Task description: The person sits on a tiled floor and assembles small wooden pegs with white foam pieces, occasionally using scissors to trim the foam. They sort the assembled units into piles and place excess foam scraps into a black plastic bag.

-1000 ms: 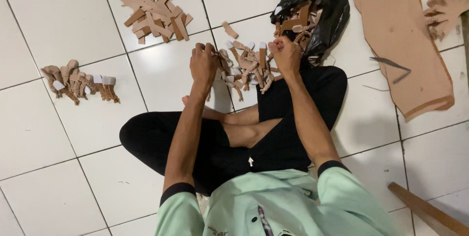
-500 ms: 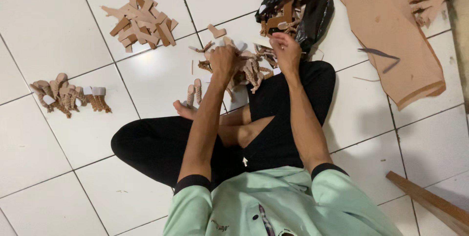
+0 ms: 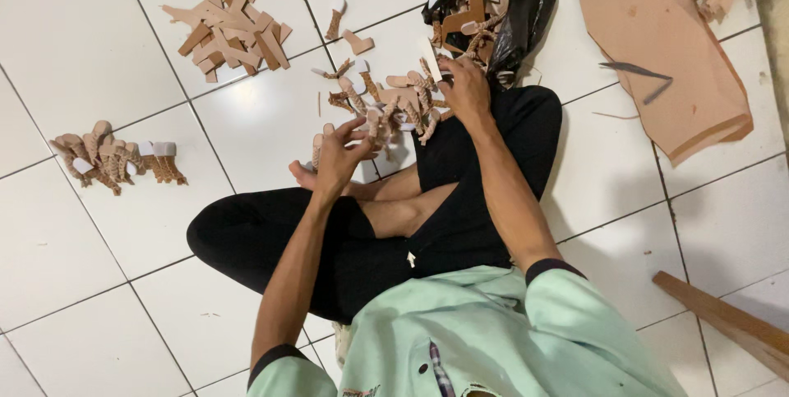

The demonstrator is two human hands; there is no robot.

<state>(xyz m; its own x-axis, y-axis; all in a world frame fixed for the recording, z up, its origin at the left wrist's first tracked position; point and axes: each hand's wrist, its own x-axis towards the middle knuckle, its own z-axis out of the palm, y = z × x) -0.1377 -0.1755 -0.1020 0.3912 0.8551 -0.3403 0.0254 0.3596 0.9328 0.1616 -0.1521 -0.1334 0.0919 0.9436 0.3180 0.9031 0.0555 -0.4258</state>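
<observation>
A black plastic bag (image 3: 509,2) lies open on the white tiled floor (image 3: 74,60) at the top of the view, just beyond the person's knee, with tan cut pieces sticking out of its mouth. It is the only package in sight, and no label shows on it.

The right hand (image 3: 466,89) is at the bag's mouth, fingers curled and touching the pieces there; whether they pinch one cannot be told. The left hand (image 3: 341,154) hovers over the near edge of the middle pile (image 3: 386,101), fingers spread wide with nothing gripped.

There are three loose piles of tan pieces on the floor. The middle pile lies between the hands, made of many small curled strips, too many to count. A flat pile (image 3: 230,31) of straight-edged offcuts lies at upper left, well apart. A third pile (image 3: 111,159) of curled strips lies at far left. Two stray pieces (image 3: 345,31) sit between the flat pile and the middle one.

One large tan sheet (image 3: 657,43), with cut edges, lies at upper right beside the bag. One wooden stick (image 3: 727,323) lies at lower right.

The person sits cross-legged in black trousers and a pale green top.
</observation>
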